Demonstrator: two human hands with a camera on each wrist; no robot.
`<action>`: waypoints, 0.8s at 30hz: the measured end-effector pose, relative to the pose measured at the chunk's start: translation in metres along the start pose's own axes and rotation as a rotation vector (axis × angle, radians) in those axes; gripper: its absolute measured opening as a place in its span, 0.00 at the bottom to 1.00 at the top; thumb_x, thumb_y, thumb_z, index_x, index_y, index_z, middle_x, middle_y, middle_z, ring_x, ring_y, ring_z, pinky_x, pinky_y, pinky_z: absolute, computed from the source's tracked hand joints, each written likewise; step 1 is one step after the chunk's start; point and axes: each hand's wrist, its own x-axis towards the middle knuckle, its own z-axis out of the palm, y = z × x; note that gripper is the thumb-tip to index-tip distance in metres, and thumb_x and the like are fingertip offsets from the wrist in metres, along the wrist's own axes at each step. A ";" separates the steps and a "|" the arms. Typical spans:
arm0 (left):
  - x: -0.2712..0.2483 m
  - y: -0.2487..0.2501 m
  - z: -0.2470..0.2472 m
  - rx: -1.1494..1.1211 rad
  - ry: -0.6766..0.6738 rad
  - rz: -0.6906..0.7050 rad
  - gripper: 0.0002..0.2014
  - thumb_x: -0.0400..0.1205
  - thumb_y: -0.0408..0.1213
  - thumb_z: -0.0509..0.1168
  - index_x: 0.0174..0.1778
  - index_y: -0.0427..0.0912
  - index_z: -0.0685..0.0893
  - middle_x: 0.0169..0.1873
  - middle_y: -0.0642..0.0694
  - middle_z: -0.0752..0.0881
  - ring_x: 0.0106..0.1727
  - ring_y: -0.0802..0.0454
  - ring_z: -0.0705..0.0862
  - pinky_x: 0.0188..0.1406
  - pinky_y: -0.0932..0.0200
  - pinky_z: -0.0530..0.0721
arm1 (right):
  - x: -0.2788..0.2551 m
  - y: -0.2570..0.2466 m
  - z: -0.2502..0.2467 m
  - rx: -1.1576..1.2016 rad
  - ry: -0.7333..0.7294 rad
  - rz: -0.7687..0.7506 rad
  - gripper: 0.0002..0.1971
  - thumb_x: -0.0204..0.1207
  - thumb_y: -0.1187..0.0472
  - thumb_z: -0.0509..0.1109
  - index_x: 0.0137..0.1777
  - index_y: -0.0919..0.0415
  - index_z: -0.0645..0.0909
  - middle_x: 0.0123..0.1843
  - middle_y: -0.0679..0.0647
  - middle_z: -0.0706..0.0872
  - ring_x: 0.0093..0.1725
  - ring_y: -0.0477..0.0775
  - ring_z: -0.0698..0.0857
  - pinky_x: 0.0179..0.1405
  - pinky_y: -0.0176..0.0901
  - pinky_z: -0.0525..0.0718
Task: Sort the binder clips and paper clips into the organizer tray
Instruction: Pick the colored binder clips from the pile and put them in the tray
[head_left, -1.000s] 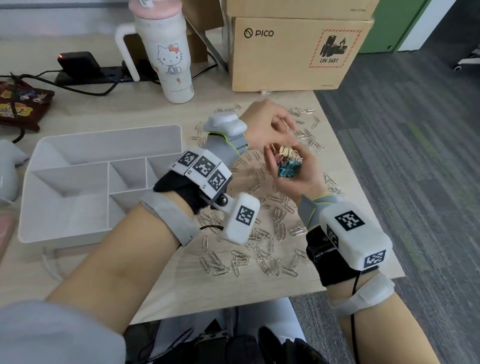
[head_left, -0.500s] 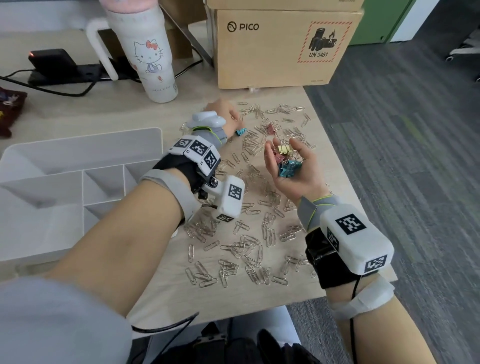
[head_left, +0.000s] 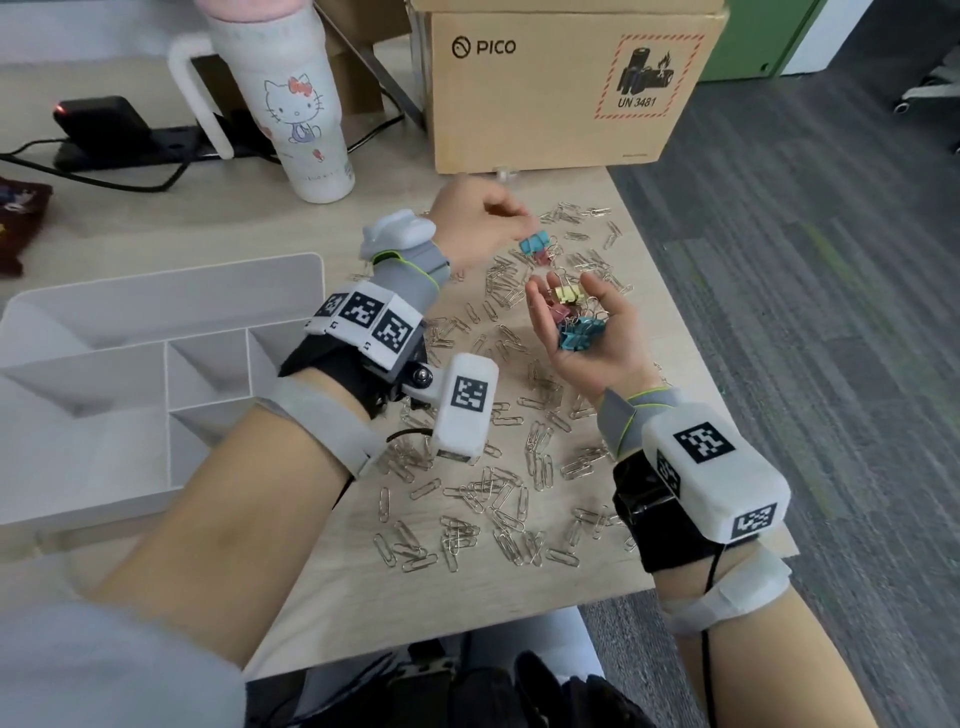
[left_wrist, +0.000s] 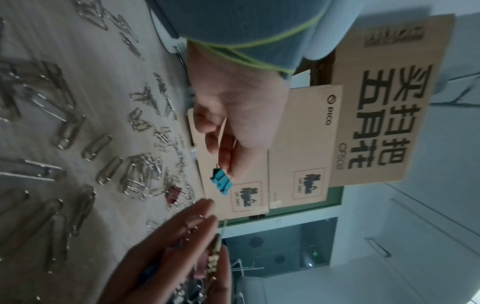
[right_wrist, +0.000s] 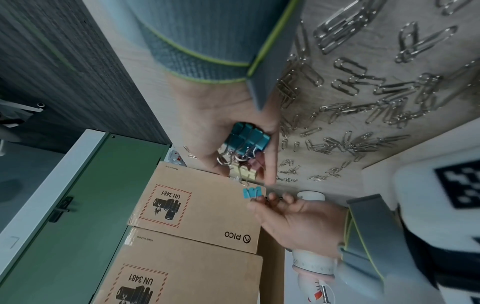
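Observation:
My left hand hovers over the far part of the wooden table and pinches one blue binder clip by its wire handle; the left wrist view also shows this clip hanging from the fingertips. My right hand is palm up just below it, fingers curled round a handful of binder clips in blue, yellow and pink. A pink binder clip lies on the table between the hands. Silver paper clips are scattered across the table. The white organizer tray stands at the left, and the compartments in view hold nothing.
A tall Hello Kitty tumbler and a PICO cardboard box stand at the back. A power strip with cables lies at the back left. The table's right edge drops to grey carpet.
My left hand came away from the right palm, reached down to a blue binder clip on the table and has lifted it. The right hand stays cupped around its clips.

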 end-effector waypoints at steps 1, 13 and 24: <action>-0.004 0.006 0.000 -0.017 -0.045 0.032 0.09 0.73 0.36 0.73 0.43 0.34 0.88 0.28 0.54 0.82 0.22 0.72 0.76 0.26 0.80 0.71 | -0.001 0.001 0.000 -0.003 0.000 -0.001 0.13 0.64 0.67 0.72 0.46 0.77 0.83 0.52 0.67 0.85 0.54 0.64 0.85 0.34 0.55 0.90; -0.039 0.037 0.014 0.096 -0.342 0.213 0.02 0.72 0.37 0.74 0.35 0.44 0.88 0.28 0.56 0.83 0.34 0.59 0.79 0.42 0.61 0.79 | -0.005 0.007 -0.006 -0.060 -0.026 -0.061 0.22 0.65 0.63 0.70 0.60 0.67 0.78 0.51 0.64 0.83 0.53 0.59 0.85 0.32 0.53 0.90; -0.038 0.039 0.026 0.217 -0.405 0.278 0.12 0.73 0.48 0.72 0.41 0.41 0.90 0.41 0.45 0.84 0.37 0.62 0.78 0.42 0.64 0.75 | -0.012 -0.001 -0.008 -0.065 0.002 -0.076 0.12 0.71 0.62 0.69 0.51 0.69 0.82 0.46 0.65 0.86 0.51 0.61 0.85 0.28 0.50 0.89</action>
